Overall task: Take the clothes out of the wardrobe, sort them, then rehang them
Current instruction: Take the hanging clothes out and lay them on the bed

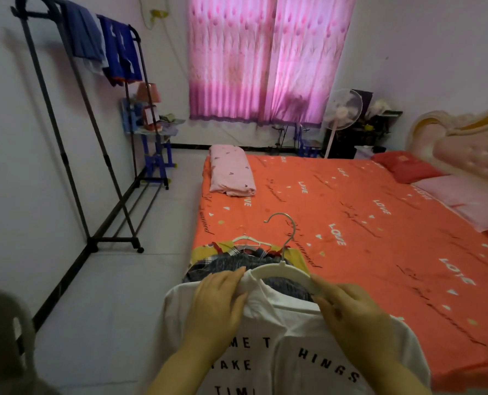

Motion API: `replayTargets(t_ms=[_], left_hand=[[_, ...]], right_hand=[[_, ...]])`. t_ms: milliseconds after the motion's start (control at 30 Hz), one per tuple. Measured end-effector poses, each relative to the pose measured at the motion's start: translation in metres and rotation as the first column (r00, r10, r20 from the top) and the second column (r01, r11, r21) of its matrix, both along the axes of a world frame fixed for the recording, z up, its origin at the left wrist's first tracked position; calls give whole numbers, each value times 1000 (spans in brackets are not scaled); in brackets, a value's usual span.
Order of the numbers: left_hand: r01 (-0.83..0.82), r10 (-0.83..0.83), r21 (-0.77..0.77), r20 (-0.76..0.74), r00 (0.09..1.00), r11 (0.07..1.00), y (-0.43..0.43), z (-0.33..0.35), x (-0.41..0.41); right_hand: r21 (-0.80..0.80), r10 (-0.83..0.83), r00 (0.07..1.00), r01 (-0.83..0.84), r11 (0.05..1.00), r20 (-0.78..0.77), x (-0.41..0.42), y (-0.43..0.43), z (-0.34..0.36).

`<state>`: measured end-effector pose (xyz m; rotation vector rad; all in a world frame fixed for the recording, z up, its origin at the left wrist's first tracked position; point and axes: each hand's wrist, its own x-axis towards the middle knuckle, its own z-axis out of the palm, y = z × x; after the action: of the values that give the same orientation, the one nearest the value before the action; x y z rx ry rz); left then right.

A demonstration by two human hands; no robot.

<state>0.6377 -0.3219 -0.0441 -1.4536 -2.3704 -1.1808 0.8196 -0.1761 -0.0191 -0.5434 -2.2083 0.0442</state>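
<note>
A white T-shirt [294, 352] with black lettering lies at the near corner of the orange bed [365, 223]. A white hanger [282, 272] with a metal hook sits at its neck. My left hand [217, 300] pinches the shirt's collar on the left. My right hand [351, 306] grips the hanger's right arm at the shirt's shoulder. Behind the shirt lies a pile of clothes [237, 260], checked, grey and yellow, with another white hanger [248, 240] on top. Two blue garments [106, 49] hang on the dark clothes rack [74, 143] at the left wall.
A folded pink quilt [231, 172] lies at the bed's far left, red and pink pillows [408, 166] by the headboard. A grey plastic chair [6, 337] stands near left. A standing fan [341, 112] and a blue shelf [154, 138] stand under the pink curtains.
</note>
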Motion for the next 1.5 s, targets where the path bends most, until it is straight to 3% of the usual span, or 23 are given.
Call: replayTargets(t_ms=[333, 733, 867, 1033, 1200, 1367, 1500], left_hand=[[-50, 59, -134, 66, 996, 990, 109, -31, -84], [-180, 265, -385, 181, 947, 905, 275, -94, -190], [-194, 320, -498, 181, 930, 845, 306, -118, -209], [-199, 386, -590, 210, 898, 783, 326, -147, -217], [-203, 428, -670, 188, 884, 714, 329, -166, -220], [-191, 418, -706, 163, 894, 682, 338, -166, -219], [-168, 370, -706, 141, 918, 688, 346, -155, -216]], right_hand=[[-73, 58, 997, -54, 996, 54, -100, 124, -32], [-343, 267, 956, -213, 915, 120, -239, 313, -127], [-453, 276, 933, -147, 880, 233, -295, 360, -178], [-598, 261, 847, 82, 797, 464, -345, 395, -236], [-717, 358, 809, 109, 689, 467, -326, 384, -269], [-707, 374, 742, 187, 682, 556, -295, 380, -273], [-705, 351, 748, 213, 677, 563, -275, 379, -255]])
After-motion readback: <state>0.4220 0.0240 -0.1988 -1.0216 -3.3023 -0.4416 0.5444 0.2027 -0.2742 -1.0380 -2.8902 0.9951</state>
